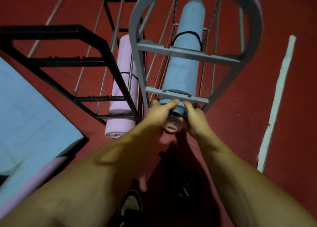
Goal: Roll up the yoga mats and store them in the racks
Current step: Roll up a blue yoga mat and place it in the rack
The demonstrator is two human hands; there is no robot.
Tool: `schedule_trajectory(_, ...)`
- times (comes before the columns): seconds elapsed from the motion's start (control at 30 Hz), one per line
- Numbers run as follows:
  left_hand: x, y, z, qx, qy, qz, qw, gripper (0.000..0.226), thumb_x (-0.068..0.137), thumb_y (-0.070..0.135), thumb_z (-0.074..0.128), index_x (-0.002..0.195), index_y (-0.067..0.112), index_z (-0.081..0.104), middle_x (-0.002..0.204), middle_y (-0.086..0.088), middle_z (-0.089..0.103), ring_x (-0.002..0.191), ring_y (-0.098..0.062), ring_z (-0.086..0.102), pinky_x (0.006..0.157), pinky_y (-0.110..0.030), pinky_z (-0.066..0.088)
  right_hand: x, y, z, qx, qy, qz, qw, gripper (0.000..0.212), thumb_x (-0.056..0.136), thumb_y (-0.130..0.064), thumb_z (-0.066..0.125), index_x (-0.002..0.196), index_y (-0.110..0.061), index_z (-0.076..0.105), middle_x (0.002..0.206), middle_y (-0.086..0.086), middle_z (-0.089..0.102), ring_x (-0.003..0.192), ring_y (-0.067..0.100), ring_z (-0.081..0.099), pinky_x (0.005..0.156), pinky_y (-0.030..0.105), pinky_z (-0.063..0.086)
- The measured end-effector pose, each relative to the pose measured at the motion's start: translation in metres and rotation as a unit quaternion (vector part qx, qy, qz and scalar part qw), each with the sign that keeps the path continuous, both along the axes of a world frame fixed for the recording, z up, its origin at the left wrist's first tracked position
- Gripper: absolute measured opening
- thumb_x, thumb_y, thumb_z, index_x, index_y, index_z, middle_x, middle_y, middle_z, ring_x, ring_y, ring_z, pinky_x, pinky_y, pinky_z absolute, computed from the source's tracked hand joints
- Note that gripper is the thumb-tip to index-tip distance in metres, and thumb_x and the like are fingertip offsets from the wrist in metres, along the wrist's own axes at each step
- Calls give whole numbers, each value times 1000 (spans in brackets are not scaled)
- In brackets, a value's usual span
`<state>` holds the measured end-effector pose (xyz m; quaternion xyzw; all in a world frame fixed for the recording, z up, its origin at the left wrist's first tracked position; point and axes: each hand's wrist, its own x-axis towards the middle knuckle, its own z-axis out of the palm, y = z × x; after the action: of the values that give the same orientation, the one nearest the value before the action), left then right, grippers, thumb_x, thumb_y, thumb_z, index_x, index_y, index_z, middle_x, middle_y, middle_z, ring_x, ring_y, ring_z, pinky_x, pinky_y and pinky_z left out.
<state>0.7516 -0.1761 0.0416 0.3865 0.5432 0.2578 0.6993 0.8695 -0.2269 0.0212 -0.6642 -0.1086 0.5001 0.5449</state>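
Both hands, left [161, 111] & right [194, 115], grip the near end of the rolled blue mat [184, 55], already mostly inside the grey rack [188, 54]. Push it straight toward the far end, w/ the roll kept tight so it clears the crossbar.

This place looks like a gym or a yoga studio. The red floor [240, 124] has a white line [276, 96] like a sports court. Two metal storage racks, a grey rack [188, 53] and a black rack [68, 43], hold rolled yoga mats [184, 60], and an open mat [29, 110] lies on the floor.
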Motion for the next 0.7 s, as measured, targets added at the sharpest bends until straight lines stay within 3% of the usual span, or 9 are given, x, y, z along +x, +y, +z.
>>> schedule_trajectory(0.07, -2, 0, 1, 13, 36, -38, 999, 60, 81, 41, 79, 121, 12, 46, 109, -7, 69, 85, -16, 74, 66, -29, 58, 0, 0, -4, 1, 0, -7, 1000, 23, 88, -34, 66, 101, -15, 64, 100, 12, 74, 88, 27, 73, 78, 45, 59)
schedule_trajectory(0.17, -14, -2, 2, -2, 27, -82, 996, 67, 81, 36, 80, 131, 10, 44, 116, -6, 69, 90, -17, 73, 74, -30, 60, -4, -7, -4, 3, 16, -1, 1000, 65, 74, -50, 74, 125, -15, 56, 111, 8, 71, 91, 21, 73, 77, 37, 58)
schedule_trajectory(0.23, -26, -8, 12, -3, 37, -100, 994, 53, 87, 26, 76, 129, 10, 48, 114, -3, 69, 79, -6, 72, 62, -17, 55, -6, -17, -5, -14, 18, 2, 1000, 84, 64, -62, 80, 129, -16, 54, 115, 5, 69, 95, 20, 72, 83, 40, 58)
schedule_trajectory(0.3, -41, -19, 21, -12, 62, -114, 991, 29, 91, 25, 71, 114, 17, 55, 102, 0, 68, 62, 1, 65, 49, -11, 47, -10, -34, -4, -31, 6, 7, 999, 73, 69, -61, 77, 123, -16, 59, 109, 4, 70, 91, 16, 70, 78, 35, 56)
schedule_trajectory(0.37, -66, -33, 32, -22, 86, -140, 986, 14, 92, 30, 69, 95, 19, 61, 90, -4, 64, 63, -12, 59, 45, -12, 43, -23, -56, 6, -84, -21, 10, 996, 65, 67, -62, 73, 113, -16, 65, 106, 8, 72, 90, 19, 68, 80, 38, 53)
schedule_trajectory(0.43, -95, -47, 42, -21, 122, -166, 978, 20, 92, 35, 68, 89, 16, 62, 89, -8, 60, 72, -21, 53, 51, -19, 43, -38, -76, 21, -139, -65, 40, 987, 45, 75, -55, 68, 99, -16, 68, 103, 7, 70, 91, 22, 64, 83, 40, 50)
schedule_trajectory(0.5, -128, -59, 57, -8, 161, -192, 968, 21, 93, 37, 65, 90, 16, 64, 95, -8, 63, 76, -23, 52, 60, -25, 43, -59, -86, 41, -155, -91, 138, 974, 22, 91, -39, 61, 94, -18, 65, 105, 10, 68, 92, 25, 61, 79, 36, 46)
schedule_trajectory(0.6, -192, -76, 87, 10, 209, -200, 957, 23, 95, 37, 62, 103, 16, 66, 101, -3, 66, 76, -24, 56, 75, -30, 45, -106, -83, 83, -136, -163, 349, 913, 18, 99, -32, 55, 104, -17, 64, 104, 13, 69, 87, 24, 61, 74, 31, 43)
schedule_trajectory(0.7, -272, -96, 118, 31, 237, -186, 953, 15, 98, 32, 58, 91, 19, 60, 101, -6, 64, 77, -26, 59, 71, -29, 47, -169, -70, 129, -107, -266, 501, 817, 20, 97, -35, 57, 92, -17, 65, 95, 7, 72, 86, 24, 68, 76, 34, 49)
